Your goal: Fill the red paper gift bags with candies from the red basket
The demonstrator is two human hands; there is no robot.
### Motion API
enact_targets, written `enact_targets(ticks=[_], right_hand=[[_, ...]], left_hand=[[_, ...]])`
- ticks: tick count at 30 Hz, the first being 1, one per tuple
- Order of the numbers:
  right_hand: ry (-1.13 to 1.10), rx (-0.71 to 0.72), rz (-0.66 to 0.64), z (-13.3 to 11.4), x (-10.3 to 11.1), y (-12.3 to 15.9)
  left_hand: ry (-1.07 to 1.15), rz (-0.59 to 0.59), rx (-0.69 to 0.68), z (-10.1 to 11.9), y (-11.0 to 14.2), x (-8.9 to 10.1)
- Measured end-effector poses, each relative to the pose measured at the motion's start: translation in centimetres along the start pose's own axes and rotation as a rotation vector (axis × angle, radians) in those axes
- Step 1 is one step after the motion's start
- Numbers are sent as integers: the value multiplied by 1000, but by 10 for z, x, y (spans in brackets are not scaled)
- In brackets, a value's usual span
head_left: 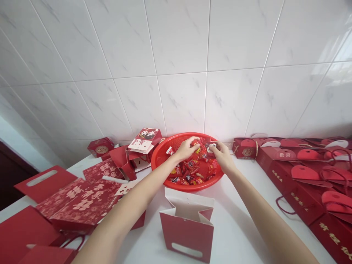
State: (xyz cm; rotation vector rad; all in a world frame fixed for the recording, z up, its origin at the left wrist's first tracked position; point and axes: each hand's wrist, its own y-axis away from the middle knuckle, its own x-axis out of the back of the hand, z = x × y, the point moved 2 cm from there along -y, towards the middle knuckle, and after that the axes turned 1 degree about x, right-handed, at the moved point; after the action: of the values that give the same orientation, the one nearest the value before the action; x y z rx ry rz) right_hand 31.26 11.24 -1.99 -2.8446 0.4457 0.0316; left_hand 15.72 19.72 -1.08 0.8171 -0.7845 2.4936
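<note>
A round red plastic basket (162, 152) sits on the white counter against the tiled wall, filled with several red-wrapped candies (192, 170). Both arms reach into it. My left hand (187, 147) is closed in a pinch on a red candy packet near the basket's back. My right hand (221, 153) is beside it, fingers curled around a small wrapped candy with a white patch. An open red gift box (187, 229) with a white inside stands upright on the counter in front of the basket, between my forearms.
Flat and half-folded red patterned boxes (79, 200) lie piled at the left. A folded box with a cartoon print (145, 140) leans by the basket. Rows of closed red gift boxes with handles (308, 172) fill the right side. The counter's left edge drops to a dark floor.
</note>
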Motion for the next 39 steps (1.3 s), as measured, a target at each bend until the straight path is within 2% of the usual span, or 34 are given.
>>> enact_targets(ticks=[5,10,13,18,23,27,30,34,39], right_hand=[[-11,-45,-12,-4,1,1],[-36,-67,-61,-11,2,4],[-126,-105,-78,-12,1,4],[-117,-96,-38,-23,3,7],[-289,-111,-137,-50,-4,25],[-336,-29,-232,-74,-12,45],[-327,44,-243,-86,-15,58],[-290,150,-248,-98,-14,71],[-237,262,-258,-113,-5,84]], left_hand=[[105,46,-3,-4,-3,0],[168,33,-31,6,-3,-1],[187,15,-35,15,-2,1],[238,17,-20,35,8,8],[310,124,-69,67,30,25],[325,198,-97,92,51,41],[242,214,-128,106,68,50],[135,207,-139,117,87,59],[192,197,-176,125,116,84]])
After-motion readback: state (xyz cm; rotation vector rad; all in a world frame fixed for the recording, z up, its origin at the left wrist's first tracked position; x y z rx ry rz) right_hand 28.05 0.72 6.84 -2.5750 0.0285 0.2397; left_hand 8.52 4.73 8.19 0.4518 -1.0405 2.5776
